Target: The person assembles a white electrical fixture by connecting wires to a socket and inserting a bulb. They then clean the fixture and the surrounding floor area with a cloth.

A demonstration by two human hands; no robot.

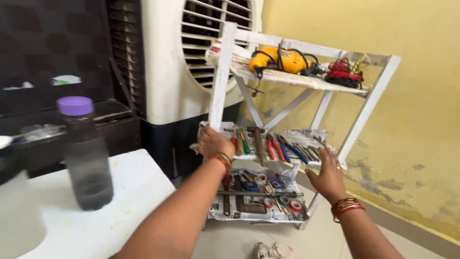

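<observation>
Two bare arms reach forward from the bottom of the view, each with bangles at the wrist. Nearest to the camera, on the left, a white surface [120,201] carries a dark, see-through bottle [86,156] with a purple cap, standing upright and a little blurred.

Beyond it, the left hand [213,142] is closed around the front left post of a white shelf rack [221,86], at the height of the middle shelf. The right hand [329,175] is open, with fingers spread, and is at the right front edge of the same middle shelf; I cannot tell if it really touches the edge. The two hands are well apart, one at each side of the rack.

The rack stands tilted on the floor, beside a yellow wall [412,120]. All its shelves are covered with newspaper. The middle shelf holds pliers and screwdrivers [275,146] with red, green and blue handles. The lowest shelf holds tape rolls [293,205] and long metal tools. On the top shelf lie a yellow electric drill [278,60] and a bundle of red wire [342,72]. Behind the rack stands a big white air cooler [167,62].
</observation>
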